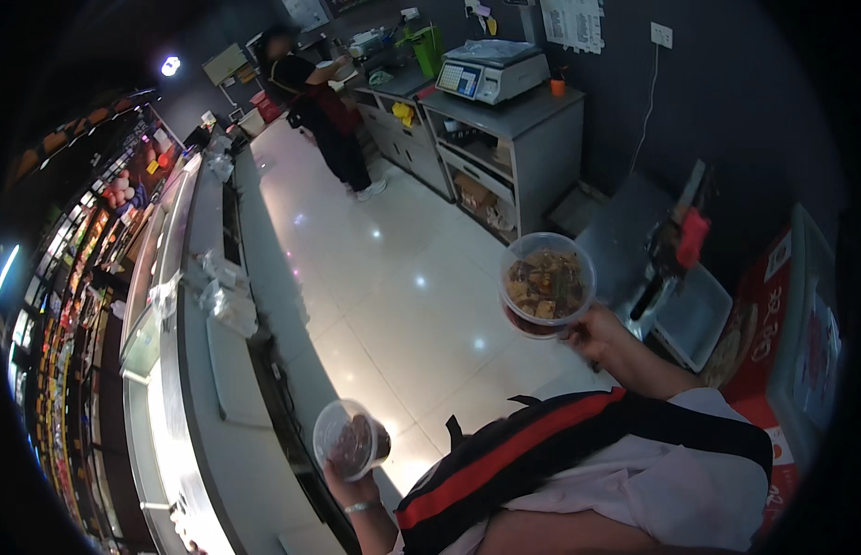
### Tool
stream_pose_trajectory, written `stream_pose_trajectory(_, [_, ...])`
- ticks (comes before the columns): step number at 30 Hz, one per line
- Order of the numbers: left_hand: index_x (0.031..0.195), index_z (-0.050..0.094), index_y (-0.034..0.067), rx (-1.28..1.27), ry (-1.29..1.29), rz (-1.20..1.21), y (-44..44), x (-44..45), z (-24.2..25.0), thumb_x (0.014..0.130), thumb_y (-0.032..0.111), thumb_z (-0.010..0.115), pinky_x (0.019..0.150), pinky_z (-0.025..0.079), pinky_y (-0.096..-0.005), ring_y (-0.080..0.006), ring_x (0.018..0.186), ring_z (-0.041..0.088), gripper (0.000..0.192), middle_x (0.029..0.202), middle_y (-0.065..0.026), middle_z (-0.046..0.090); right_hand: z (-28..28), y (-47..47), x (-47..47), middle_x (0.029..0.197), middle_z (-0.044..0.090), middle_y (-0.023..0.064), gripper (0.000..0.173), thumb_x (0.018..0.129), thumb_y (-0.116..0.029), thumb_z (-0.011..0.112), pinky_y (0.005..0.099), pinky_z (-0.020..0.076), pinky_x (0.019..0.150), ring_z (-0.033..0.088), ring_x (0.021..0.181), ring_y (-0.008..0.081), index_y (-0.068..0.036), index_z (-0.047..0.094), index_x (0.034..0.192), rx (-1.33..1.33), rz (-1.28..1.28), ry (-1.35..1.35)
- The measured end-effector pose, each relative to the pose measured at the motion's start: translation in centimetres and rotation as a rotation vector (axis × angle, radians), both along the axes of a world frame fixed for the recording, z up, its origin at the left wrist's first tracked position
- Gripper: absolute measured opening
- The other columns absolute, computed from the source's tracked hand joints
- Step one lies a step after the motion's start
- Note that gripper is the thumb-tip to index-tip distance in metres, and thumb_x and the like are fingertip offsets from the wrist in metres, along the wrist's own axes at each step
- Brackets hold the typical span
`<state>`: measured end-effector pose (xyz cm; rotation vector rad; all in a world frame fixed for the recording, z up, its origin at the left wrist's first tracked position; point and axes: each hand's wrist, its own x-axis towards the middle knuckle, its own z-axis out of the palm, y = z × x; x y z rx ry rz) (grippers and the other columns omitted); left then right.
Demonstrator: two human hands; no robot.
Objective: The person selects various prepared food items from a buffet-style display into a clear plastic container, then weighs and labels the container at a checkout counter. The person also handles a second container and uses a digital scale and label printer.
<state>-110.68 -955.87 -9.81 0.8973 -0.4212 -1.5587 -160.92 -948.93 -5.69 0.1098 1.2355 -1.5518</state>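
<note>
At the lower middle, my left hand holds a round clear plastic container with dark reddish-brown contents. Further right, my right hand grips a second round clear plastic container from its lower right side. Brown, cube-like food pieces show through its top. The containers are well apart, both above the tiled floor. A black apron with a red stripe lies across my body.
A lit display counter runs along the left, with plastic bags on its ledge. A weighing scale stands on a cabinet. A co-worker stands at the far worktop. Right of me are a slicer-like machine and a red-sided chest.
</note>
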Motion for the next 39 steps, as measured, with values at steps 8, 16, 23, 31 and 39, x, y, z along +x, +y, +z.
stream_pose_trajectory(8, [0.132, 0.051, 0.004, -0.232, 0.154, -0.388, -34.8, -19.9, 4.3, 0.096, 0.038, 0.038, 0.107, 0.038, -0.0484, -0.0323, 0.123, 0.053, 0.051, 0.133, -0.0151, 0.056, -2.4, -23.0, -12.6, 0.092, 0.062, 0.0111, 0.051, 0.077, 0.010, 0.051, 0.0250, 0.0447, 0.042, 0.060, 0.058, 0.0196, -0.010, 0.049, 0.124, -0.056, -0.310, 0.038])
stream_pose_trajectory(16, [0.136, 0.048, 0.010, 0.066, -0.030, -0.256, -54.8, -28.0, 2.9, 0.093, 0.046, 0.043, 0.101, 0.043, -0.0515, -0.0338, 0.121, 0.052, 0.057, 0.133, -0.0124, 0.055, -4.4, -44.6, -27.2, 0.087, 0.061, 0.0095, 0.054, 0.078, 0.010, 0.047, 0.0241, 0.0435, 0.037, 0.058, 0.054, 0.0185, -0.016, 0.051, 0.125, -0.055, -0.515, 0.090])
stream_pose_trajectory(23, [0.136, 0.048, 0.008, 0.096, -0.133, -0.387, -74.3, -33.9, -0.2, 0.091, 0.047, 0.045, 0.103, 0.040, -0.0496, -0.0318, 0.124, 0.050, 0.059, 0.136, -0.0121, 0.053, -6.9, -58.7, -38.2, 0.083, 0.058, 0.0057, 0.046, 0.081, 0.008, 0.048, 0.0270, 0.0430, 0.045, 0.053, 0.058, 0.0157, -0.020, 0.054, 0.118, -0.011, -0.807, 0.100])
stream_pose_trajectory(31, [0.136, 0.048, 0.008, 0.021, -0.064, -0.751, -98.3, -52.2, -0.4, 0.093, 0.044, 0.048, 0.106, 0.037, -0.0472, -0.0303, 0.124, 0.050, 0.056, 0.137, -0.0118, 0.053, -6.8, -68.0, -44.2, 0.089, 0.055, 0.0078, 0.046, 0.085, 0.008, 0.049, 0.0278, 0.0422, 0.049, 0.049, 0.061, 0.0147, -0.017, 0.043, 0.123, 0.046, -1.050, 0.095])
stream_pose_trajectory(39, [0.134, 0.048, 0.003, -0.035, 0.061, -1.015, -107.4, -69.2, 1.3, 0.092, 0.041, 0.051, 0.105, 0.040, -0.0457, -0.0299, 0.123, 0.051, 0.057, 0.134, -0.0137, 0.054, -1.3, -65.6, -45.2, 0.086, 0.057, 0.0016, 0.040, 0.095, -0.033, 0.054, 0.0239, 0.0414, 0.048, 0.053, 0.058, 0.0128, -0.020, 0.049, 0.132, 0.281, -1.157, 0.306])
